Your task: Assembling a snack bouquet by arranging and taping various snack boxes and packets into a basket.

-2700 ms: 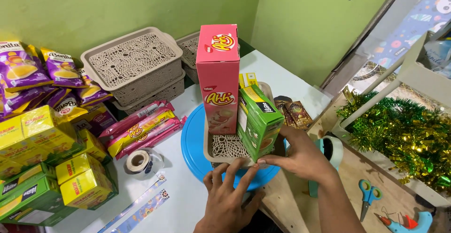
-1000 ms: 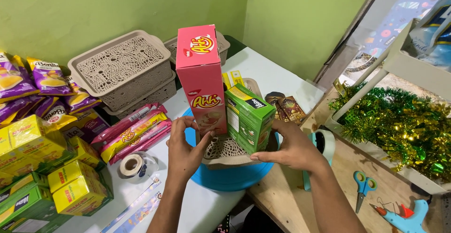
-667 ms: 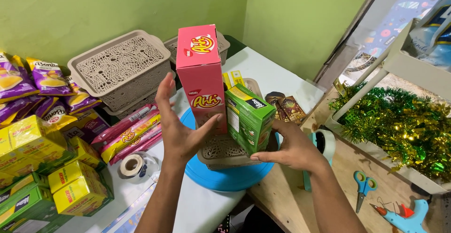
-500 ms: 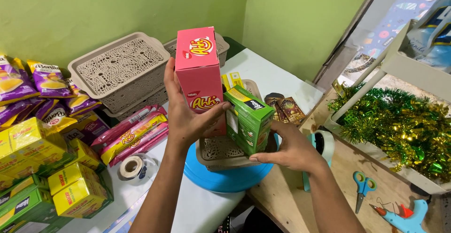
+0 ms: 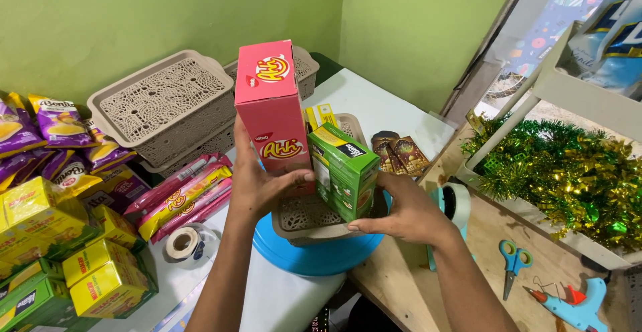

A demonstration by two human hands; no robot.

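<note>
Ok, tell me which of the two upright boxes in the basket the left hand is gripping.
The tall pink box. The left hand wraps its lower half, while the right hand steadies the shorter green box beside it in the beige basket.

We see the basket (image 5: 314, 215) only in part: the pink box (image 5: 273, 108) and green box (image 5: 344, 168) hide its inside, and the left hand (image 5: 257, 185) covers the pink box's lower edge. The snack bags (image 5: 27, 128) are cut by the left edge; the glue gun (image 5: 578, 302) by the bottom edge.
</note>
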